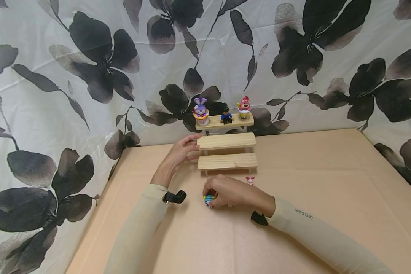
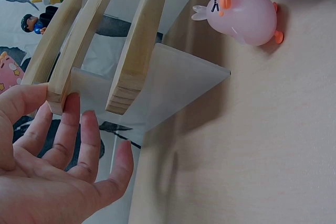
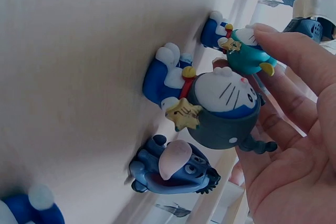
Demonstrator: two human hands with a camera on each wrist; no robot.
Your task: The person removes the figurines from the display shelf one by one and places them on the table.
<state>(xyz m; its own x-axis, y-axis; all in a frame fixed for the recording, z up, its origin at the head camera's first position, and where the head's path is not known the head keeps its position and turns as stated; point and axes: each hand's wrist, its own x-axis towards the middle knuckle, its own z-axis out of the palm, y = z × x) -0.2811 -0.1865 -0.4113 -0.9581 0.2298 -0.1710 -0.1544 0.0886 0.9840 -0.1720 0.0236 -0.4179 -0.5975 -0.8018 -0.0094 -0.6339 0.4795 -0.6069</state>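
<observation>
My left hand (image 1: 182,153) holds the left end of the middle step of a three-tier wooden stand (image 1: 227,141). In the left wrist view, thumb and fingers lie on either side of that plank's end (image 2: 59,95). In front of the stand, my right hand (image 1: 226,191) pinches a small blue cat figurine with a teal hat (image 3: 251,59) by its head. Seen from the right wrist, its feet are close to the table; contact is unclear. Beside it are a dark-hatted cat figurine (image 3: 226,100) and a blue donkey figurine (image 3: 176,166).
The top step carries a purple rabbit figurine (image 1: 201,110), a small dark-haired toy figure (image 1: 227,116) and a pink bear figurine (image 1: 244,107). A pink pig-like figurine (image 1: 249,180) stands before the stand. The left wrist view shows a pink duck figurine (image 2: 247,17). Floral cloth (image 1: 205,49) hangs behind.
</observation>
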